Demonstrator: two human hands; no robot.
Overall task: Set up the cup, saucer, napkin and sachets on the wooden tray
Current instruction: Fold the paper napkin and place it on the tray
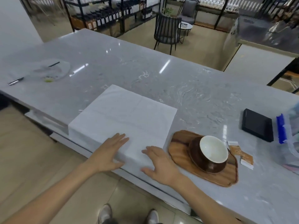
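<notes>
A large white napkin [123,113] lies unfolded flat on the grey marble counter, its near edge at the counter's front. My left hand [108,152] rests flat on its near left part, fingers spread. My right hand [159,162] lies flat on its near right corner, fingers apart. To the right sits the wooden tray [179,152]. On the tray stands a brown saucer [195,156] carrying a brown cup [213,148] with a white inside. Brown and white sachets [241,155] lie on the counter just right of the tray.
A black device [257,125] lies at the right, beside a clear plastic box with a blue latch [281,131]. A clear plate [51,71] and a pen [16,81] sit far left. Chairs and shelves stand beyond the counter [145,70].
</notes>
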